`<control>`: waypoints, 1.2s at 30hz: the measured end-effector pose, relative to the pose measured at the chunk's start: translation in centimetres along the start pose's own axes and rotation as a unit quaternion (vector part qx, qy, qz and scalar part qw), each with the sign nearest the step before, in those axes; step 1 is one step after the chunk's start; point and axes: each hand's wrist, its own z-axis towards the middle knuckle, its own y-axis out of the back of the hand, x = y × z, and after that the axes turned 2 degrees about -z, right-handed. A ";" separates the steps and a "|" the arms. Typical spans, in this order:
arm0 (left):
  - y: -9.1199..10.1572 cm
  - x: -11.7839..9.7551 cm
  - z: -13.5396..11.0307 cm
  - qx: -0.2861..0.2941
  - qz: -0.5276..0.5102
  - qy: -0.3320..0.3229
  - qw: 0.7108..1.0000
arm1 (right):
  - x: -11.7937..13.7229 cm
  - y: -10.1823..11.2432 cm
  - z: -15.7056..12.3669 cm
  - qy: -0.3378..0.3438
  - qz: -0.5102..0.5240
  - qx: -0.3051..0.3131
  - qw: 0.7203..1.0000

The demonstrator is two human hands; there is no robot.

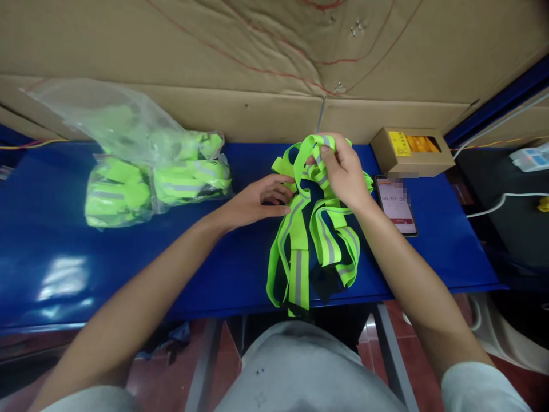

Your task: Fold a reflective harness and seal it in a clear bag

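Observation:
A tangle of neon-yellow reflective straps (301, 229) with grey stripes, likely a safety harness, lies on the blue table and hangs slightly over its front edge. My right hand (344, 171) pinches a looped part of the straps between thumb and fingers, lifted above the pile. At the pile's left side is my left hand (266, 200), its thumb stretched out and its fingers loosely bent and apart, the tips touching or close to the straps. Black pieces show at the lower strap ends.
Clear plastic bags (118, 191) of similar neon straps lie on the table's left. A phone (395, 206) showing a timer lies right of the straps, with a cardboard box (414, 151) behind it. A cardboard-covered wall (266, 117) stands along the back.

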 end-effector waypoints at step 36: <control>-2.1 -2.0 -2.8 -0.180 0.224 -0.006 0.958 | 2.5 -0.4 -3.8 0.259 -0.129 0.081 0.954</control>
